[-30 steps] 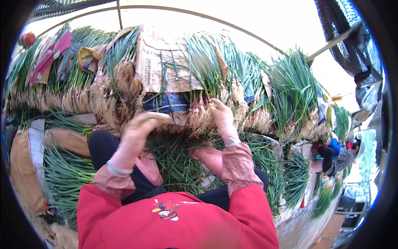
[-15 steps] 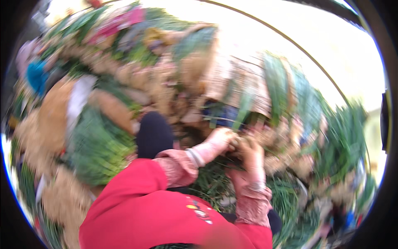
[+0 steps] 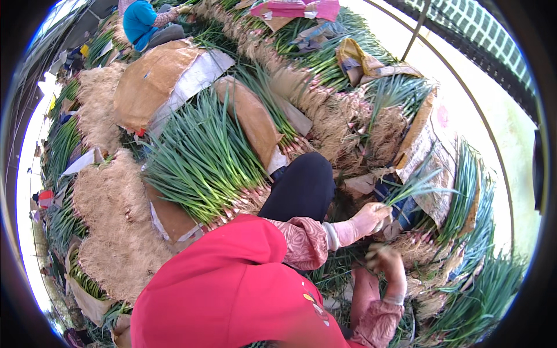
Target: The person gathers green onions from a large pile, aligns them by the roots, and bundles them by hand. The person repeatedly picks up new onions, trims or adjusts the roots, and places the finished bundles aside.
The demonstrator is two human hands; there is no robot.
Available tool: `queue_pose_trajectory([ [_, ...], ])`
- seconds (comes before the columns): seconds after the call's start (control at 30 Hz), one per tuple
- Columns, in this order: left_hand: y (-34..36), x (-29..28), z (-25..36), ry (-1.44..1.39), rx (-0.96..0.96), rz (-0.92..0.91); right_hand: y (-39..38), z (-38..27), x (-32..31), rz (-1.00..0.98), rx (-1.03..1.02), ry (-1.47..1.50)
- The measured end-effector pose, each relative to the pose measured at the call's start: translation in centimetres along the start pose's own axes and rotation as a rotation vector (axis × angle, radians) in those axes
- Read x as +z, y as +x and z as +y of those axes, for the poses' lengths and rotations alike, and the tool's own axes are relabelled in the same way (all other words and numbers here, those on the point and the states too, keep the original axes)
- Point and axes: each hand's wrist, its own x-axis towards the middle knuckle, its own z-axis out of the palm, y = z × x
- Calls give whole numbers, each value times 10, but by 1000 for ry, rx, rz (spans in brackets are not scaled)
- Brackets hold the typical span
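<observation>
Pinched in my left hand (image 3: 369, 221) is a small bunch of green onions (image 3: 419, 187), their leaves pointing up and to the right. Its lower ends are hidden by the fingers. My right hand (image 3: 387, 264) is just below and to the right, apart from the bunch, with soil-stained fingers curled in; whatever they hold, if anything, is hidden. Cut leaves and trimmings (image 3: 336, 269) lie beneath both hands. To the left of my dark-clothed knee (image 3: 301, 184), a big pile of green onions (image 3: 200, 153) lies with its pinkish white ends toward me.
Rooty bundles (image 3: 107, 217) stand on the left near a brown and white sack (image 3: 159, 81). At the far left sits a person in a blue top (image 3: 138, 24). More bundled onions (image 3: 481, 296) line the right side, beside a pale woven sack (image 3: 432, 162). A pink cloth (image 3: 296, 8) lies at the back.
My hands, close together before, are now apart. The left holds the onions up and to the right; the right has dropped lower. My view has swung left and sharpened.
</observation>
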Motion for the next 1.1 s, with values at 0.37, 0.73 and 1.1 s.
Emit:
queue_pose_trajectory([
  [0.37, -32, 12, 26, 704, 361, -31, 58, -57, -13, 628, -593, -378],
  [0.73, -314, -464, 187, 790, 198, 1768, 51, -13, 34, 399, -261, -119],
  [1.1, -340, -592, 167, 1991, 51, 1212, 28, -8, 47, 360, -194, -143],
])
